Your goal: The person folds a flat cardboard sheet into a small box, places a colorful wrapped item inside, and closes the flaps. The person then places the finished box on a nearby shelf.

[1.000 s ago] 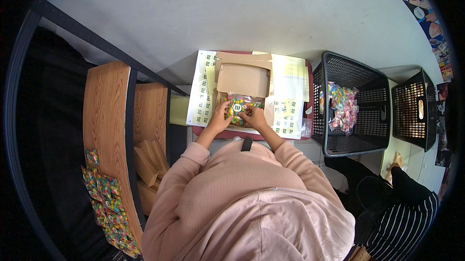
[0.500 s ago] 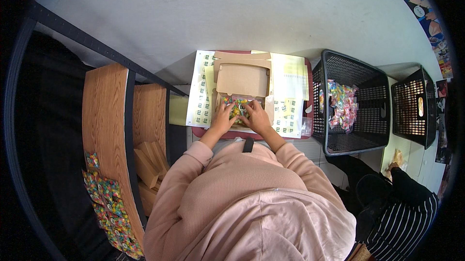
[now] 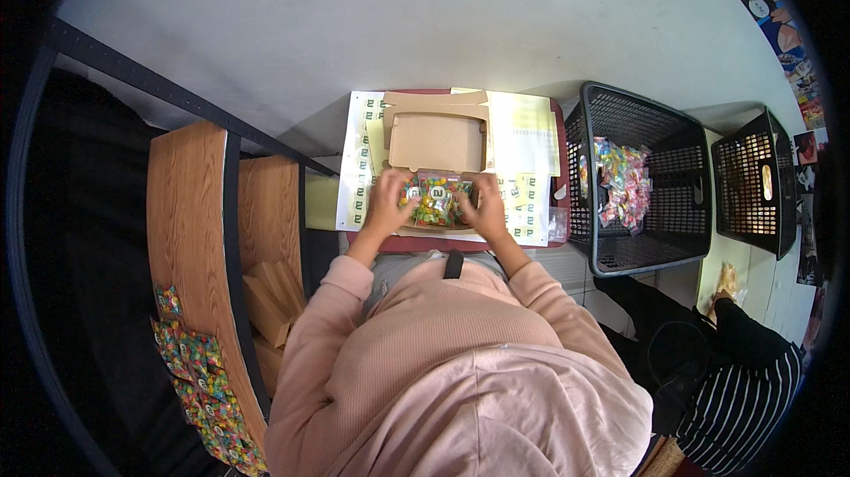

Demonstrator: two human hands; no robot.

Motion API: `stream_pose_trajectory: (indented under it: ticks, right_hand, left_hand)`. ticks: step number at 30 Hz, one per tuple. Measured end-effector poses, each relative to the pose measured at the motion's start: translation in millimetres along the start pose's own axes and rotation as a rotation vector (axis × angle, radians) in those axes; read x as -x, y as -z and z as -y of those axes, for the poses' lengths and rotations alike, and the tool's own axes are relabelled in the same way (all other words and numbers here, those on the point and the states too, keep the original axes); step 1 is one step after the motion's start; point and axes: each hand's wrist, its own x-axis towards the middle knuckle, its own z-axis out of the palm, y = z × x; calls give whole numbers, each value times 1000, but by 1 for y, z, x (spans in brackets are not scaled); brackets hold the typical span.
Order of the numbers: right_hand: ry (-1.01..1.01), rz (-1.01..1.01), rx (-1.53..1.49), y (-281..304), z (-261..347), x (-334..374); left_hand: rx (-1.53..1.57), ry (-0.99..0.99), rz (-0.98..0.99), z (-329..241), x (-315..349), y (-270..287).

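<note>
A: Head view, item one. What is being held, and where is it being kept?

B: A clear packet of multicoloured candies (image 3: 436,201) is being gripped from both sides. The left hand (image 3: 387,203) is being closed on its left edge and the right hand (image 3: 486,204) on its right edge, with the fingers curled in onto the packet. The packet is being held low inside the open cardboard box (image 3: 436,142), at the near end of the box, just in front of the raised lid.

A: What is the box being supported by?

B: The box is being carried on a dark red tray (image 3: 558,114). Sheets of pale yellow labels (image 3: 524,151) are being kept under and beside the box on the right, and a white label sheet (image 3: 360,163) is lying on the left.

A: What is being shown to the right of the tray?

B: A black mesh basket (image 3: 620,251) is standing just beside the tray, with small bright wrapped pieces (image 3: 623,183) being stored inside it. A second black mesh basket (image 3: 745,211) is standing further right, apart from the first.

A: And to the left?

B: A wooden shelf (image 3: 190,238) is being used for more candy packets (image 3: 204,380), which are lying in a row along its near end, well apart from the hands. Another person's sleeve in black and white stripes (image 3: 739,406) is being shown at the lower right.
</note>
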Motion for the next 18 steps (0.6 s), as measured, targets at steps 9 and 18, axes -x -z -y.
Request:
stream_pose_trajectory:
  ticks: [9, 18]
  right_hand:
    - [-721, 131, -475, 0, -67, -60]
    - [-63, 100, -153, 30, -16, -13]
  left_hand:
    - [630, 598, -35, 63, -68, 5]
    - [132, 51, 29, 23, -8, 38]
